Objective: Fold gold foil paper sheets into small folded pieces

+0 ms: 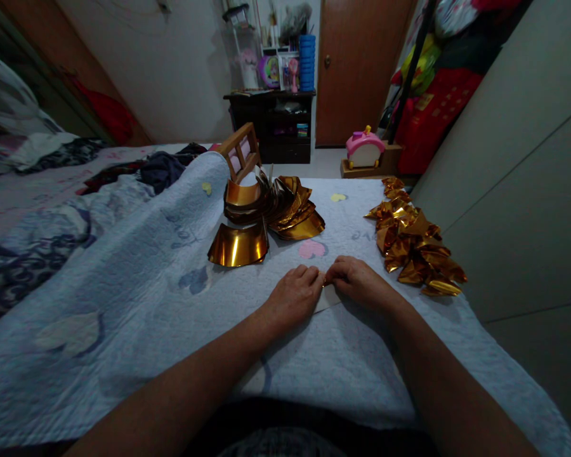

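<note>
My left hand (295, 293) and my right hand (356, 281) rest knuckles-up on a pale blue quilt (162, 304), fingertips meeting. Both pinch and press a pale sheet of paper (327, 301) lying flat under them; only its near edge shows. Ahead of my left hand lies a stack of curved gold foil sheets (271, 206), with one loose gold sheet (238, 246) in front. To the right of my right hand is a heap of folded gold foil pieces (413, 241).
The quilt covers a bed with rumpled clothes (162, 168) at the back left. A wooden frame (242, 151) stands behind the gold stack. A wardrobe wall (523, 190) runs along the right. A dark shelf (276, 124), pink toy (364, 147) and door (356, 70) stand beyond.
</note>
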A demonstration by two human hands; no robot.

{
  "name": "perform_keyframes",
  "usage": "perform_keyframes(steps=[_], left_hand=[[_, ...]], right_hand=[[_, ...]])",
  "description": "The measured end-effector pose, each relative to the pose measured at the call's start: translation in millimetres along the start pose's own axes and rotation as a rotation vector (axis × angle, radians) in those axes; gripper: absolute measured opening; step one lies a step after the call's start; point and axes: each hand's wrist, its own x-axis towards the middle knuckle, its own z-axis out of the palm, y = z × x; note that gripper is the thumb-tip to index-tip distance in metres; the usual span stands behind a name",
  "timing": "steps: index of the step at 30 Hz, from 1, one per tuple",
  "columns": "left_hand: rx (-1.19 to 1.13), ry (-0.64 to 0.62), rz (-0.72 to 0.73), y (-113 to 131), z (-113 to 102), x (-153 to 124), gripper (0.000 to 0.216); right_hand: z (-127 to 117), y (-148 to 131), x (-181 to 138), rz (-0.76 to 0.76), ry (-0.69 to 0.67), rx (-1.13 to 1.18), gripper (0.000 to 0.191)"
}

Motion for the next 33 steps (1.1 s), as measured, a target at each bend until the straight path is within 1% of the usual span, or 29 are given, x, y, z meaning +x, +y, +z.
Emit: perform_keyframes(steps=[6,9,16,23,33], left_hand=[[-0.008,-0.017,0.003,0.8,-0.4,1.6,0.025],[-0.001,-0.011,0.008,0.6,-0.6,0.9,0.027],[-0.012,0.003,0.034,1.3,-1.5,-1.7,0.027],[0.027,0.044,0.065,0.3,-2.9,-1.9,0.028],[0.019,0.051,0.078,0.6,-3.6,-1.8,0.026]], right_hand=[[2.2,2.3,-0.8,0.025,0.045,-0.043,0.019],[1.8,3.8,-1.5,0.027,0.039,-0.063,0.016],[-0.9,4.9,-0.6,0.042,-0.006,-0.068,0.017],[-2.0,4.3,-0.8,0.055,0.001,-0.059,0.016],[-5.1,1.4,-0.1,0.086,-0.007,-0.036,0.018]])
